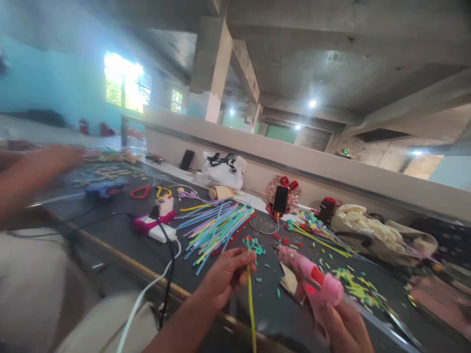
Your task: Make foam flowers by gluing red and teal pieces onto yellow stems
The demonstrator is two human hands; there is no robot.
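My left hand (pixel 230 274) pinches a yellow pipe-cleaner stem (pixel 251 309), which hangs down below the fingers. Small teal and red pieces (pixel 250 241) show just above the fingertips; whether all of them are fixed to the stem I cannot tell. In my right hand (pixel 344 326) is a pink hot glue gun (pixel 311 279) with a red light on its side. Its nozzle points left, toward the stem's top but apart from it. A clear glue stick (pixel 379 321) runs out of its back. A piece of brown card (pixel 290 282) lies behind the gun.
Pipe cleaners (pixel 221 228) lie piled mid-table, beside a power strip (pixel 154 226) with cables hanging over the edge. Yellow-green cut bits (pixel 358 289) and scissors (pixel 401 321) lie right. A phone (pixel 280 198) leans at the back. Another person's arm (pixel 40 169) reaches in at left.
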